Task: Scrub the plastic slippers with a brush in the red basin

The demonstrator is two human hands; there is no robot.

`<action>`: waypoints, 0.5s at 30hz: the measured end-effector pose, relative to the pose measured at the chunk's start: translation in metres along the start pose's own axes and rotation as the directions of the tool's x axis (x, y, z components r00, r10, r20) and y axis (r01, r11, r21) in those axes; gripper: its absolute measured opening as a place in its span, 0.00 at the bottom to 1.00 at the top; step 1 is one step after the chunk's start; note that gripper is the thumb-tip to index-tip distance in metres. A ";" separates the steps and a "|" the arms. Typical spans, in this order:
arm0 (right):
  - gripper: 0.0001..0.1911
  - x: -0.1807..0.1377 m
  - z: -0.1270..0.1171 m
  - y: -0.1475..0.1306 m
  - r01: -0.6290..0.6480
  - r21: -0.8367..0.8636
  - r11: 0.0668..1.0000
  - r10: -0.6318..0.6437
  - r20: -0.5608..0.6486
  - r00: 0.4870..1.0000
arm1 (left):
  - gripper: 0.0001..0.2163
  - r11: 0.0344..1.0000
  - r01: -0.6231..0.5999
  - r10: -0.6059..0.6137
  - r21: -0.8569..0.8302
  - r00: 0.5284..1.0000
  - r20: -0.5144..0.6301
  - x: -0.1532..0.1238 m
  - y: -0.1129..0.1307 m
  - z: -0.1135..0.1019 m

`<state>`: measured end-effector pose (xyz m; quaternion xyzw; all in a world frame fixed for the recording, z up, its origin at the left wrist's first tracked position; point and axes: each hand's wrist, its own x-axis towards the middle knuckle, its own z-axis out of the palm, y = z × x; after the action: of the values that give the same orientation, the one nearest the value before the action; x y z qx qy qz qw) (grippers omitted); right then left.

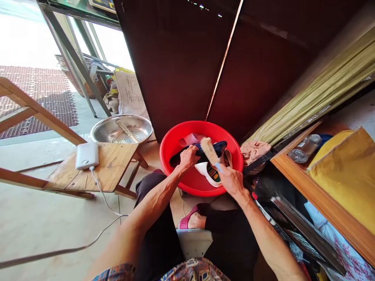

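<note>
A red plastic basin [172,142] sits on the floor in front of my knees. In it lie a dark blue shoe [218,147], a white shoe [206,171] with a patterned insole, and a pale pink item [190,138]. My left hand [188,157] is closed on the dark blue shoe, holding it over the basin. My right hand [231,180] grips the light blue handle of a scrub brush [208,150], whose bristles rest against the dark shoe.
A low wooden stool [111,168] at the left carries a white power bank [87,155] with a cable trailing over the floor. A steel bowl [121,128] stands behind it. A dark wooden door stands behind the basin. At the right are a wooden shelf, a plastic bottle [304,148] and yellow cloth.
</note>
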<state>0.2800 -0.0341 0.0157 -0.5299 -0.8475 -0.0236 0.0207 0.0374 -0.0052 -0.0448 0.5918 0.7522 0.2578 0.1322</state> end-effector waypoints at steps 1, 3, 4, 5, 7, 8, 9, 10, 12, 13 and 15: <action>0.24 -0.003 0.007 -0.007 0.046 0.025 0.999 -0.046 -0.024 0.999 | 0.16 1.000 0.019 -0.019 -0.011 1.000 0.000 0.001 0.000 -0.001; 0.25 -0.006 0.024 -0.011 0.093 0.111 0.989 -0.083 -0.092 0.992 | 0.16 0.998 0.060 -0.059 -0.037 0.998 0.018 0.002 -0.001 -0.003; 0.25 -0.007 0.033 -0.009 0.092 0.174 0.980 -0.070 -0.130 0.989 | 0.16 0.995 0.083 -0.082 -0.050 0.996 0.038 0.003 -0.002 -0.005; 0.25 -0.007 0.043 -0.004 0.079 0.249 0.965 -0.038 -0.165 0.985 | 0.18 0.992 0.111 -0.107 -0.064 0.992 0.065 0.003 -0.002 -0.006; 0.23 -0.005 0.063 0.006 0.050 0.408 0.912 0.044 -0.218 0.975 | 0.23 0.980 0.164 -0.150 -0.116 0.981 0.125 0.003 -0.001 -0.006; 0.23 -0.004 0.072 0.009 0.043 0.482 0.875 0.084 -0.239 0.967 | 0.27 0.971 0.181 -0.156 -0.159 0.975 0.155 0.001 0.001 -0.004; 0.23 -0.003 0.081 0.009 0.044 0.548 0.835 0.118 -0.257 0.959 | 0.30 0.958 0.188 -0.149 -0.218 0.972 0.183 -0.001 0.003 0.000; 0.23 -0.002 0.089 0.008 0.052 0.603 0.796 0.143 -0.271 0.952 | 0.33 0.936 0.194 -0.134 -0.293 0.968 0.212 -0.004 0.007 0.004; 0.25 -0.001 0.103 -0.002 0.060 0.677 0.733 0.189 -0.287 0.939 | 0.33 0.850 0.233 -0.099 -0.473 0.952 0.290 -0.010 0.015 0.016; 0.25 0.000 0.108 -0.008 0.050 0.694 0.718 0.213 -0.287 0.934 | 0.30 0.779 0.281 -0.081 -0.561 0.932 0.354 -0.014 0.019 0.022; 0.27 0.001 0.114 -0.020 0.028 0.676 0.736 0.224 -0.283 0.933 | 0.24 0.624 0.408 -0.048 -0.666 0.871 0.488 -0.018 0.027 0.031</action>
<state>0.2604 -0.0350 -0.0987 -0.5186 -0.7521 0.1909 0.3592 0.0802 -0.0111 -0.0581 0.4209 0.5998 0.3903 0.5574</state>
